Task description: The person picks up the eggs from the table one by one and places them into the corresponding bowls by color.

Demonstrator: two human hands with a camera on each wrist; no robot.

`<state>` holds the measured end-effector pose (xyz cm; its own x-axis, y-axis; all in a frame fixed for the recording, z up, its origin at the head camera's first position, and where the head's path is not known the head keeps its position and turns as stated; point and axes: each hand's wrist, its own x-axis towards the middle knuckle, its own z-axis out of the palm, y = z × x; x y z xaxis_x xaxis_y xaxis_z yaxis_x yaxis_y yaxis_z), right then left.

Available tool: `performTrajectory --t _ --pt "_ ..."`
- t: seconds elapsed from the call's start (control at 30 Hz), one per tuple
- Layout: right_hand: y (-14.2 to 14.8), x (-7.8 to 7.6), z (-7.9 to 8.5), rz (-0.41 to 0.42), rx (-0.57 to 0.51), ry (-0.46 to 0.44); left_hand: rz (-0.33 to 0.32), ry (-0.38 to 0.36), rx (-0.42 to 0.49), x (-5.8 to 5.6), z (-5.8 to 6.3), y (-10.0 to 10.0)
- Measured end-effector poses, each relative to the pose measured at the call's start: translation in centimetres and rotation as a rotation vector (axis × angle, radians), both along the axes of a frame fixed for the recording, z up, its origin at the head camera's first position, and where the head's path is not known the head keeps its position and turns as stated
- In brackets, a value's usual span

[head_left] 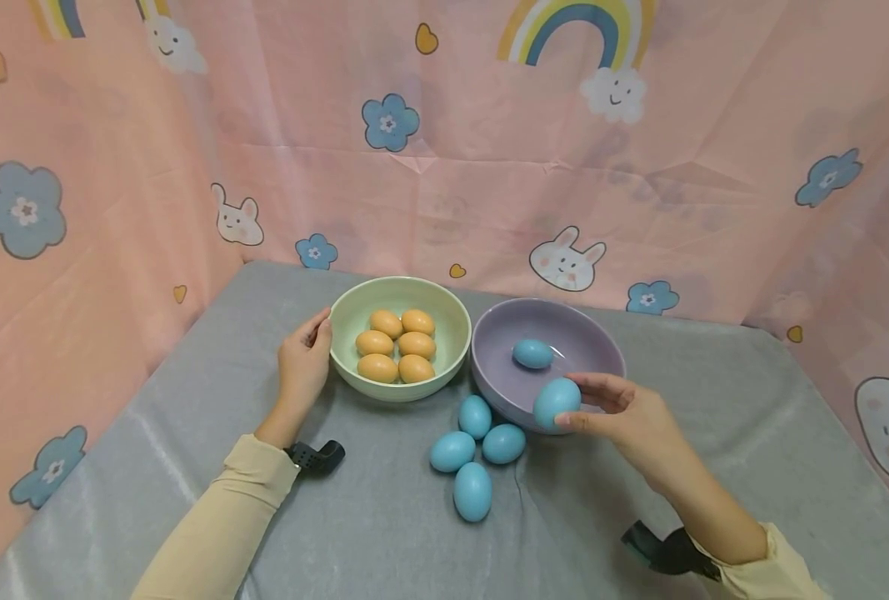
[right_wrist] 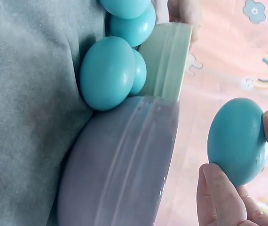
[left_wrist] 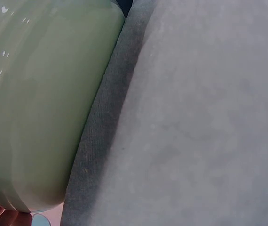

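Observation:
My right hand [head_left: 639, 417] pinches a blue egg [head_left: 557, 404] between thumb and fingertips, just above the near rim of the purple bowl [head_left: 601, 342]. In the right wrist view, the held egg [right_wrist: 238, 141] is up beyond the bowl's rim. One blue egg [head_left: 532, 354] lies inside that bowl. On the left, my left hand [head_left: 303, 367] holds the side of the light green bowl [head_left: 455, 321] at its rim, thumb toward me. Several yellow-orange eggs [head_left: 417, 345] sit in the green bowl. Several more blue eggs [head_left: 472, 492] lie clustered on the cloth in front of the two bowls.
Grey cloth [head_left: 384, 533] covers the table. The bowls stand side by side near its back edge. A pink curtain [head_left: 474, 200] printed with rainbows, rabbits and flowers hangs behind and along both sides. Dark wrist-worn devices [head_left: 317, 457] stick out beside both wrists.

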<state>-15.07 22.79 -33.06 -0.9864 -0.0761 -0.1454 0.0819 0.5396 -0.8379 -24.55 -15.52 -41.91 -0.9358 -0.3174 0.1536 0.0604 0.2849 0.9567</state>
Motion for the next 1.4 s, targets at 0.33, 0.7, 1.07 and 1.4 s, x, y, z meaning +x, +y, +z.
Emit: performTrajectory --t 0.33,0.7,1.07,1.4 --pt "-0.2 -0.9 0.3 -0.007 0.040 0.005 -0.003 0.001 0.006 0.0 0.0 0.0" --pt "0.0 -2.1 0.6 -0.013 -0.001 -0.013 -0.008 -0.002 0.013 -0.2 -0.1 -0.2" --pt "0.0 -3.7 0.2 -0.039 -0.011 -0.042 -0.003 -0.007 0.013 -0.2 -0.1 -0.1" --pt "0.0 -5.6 -0.6 -0.086 -0.048 -0.039 -0.004 0.018 0.007 -0.1 -0.1 0.0"
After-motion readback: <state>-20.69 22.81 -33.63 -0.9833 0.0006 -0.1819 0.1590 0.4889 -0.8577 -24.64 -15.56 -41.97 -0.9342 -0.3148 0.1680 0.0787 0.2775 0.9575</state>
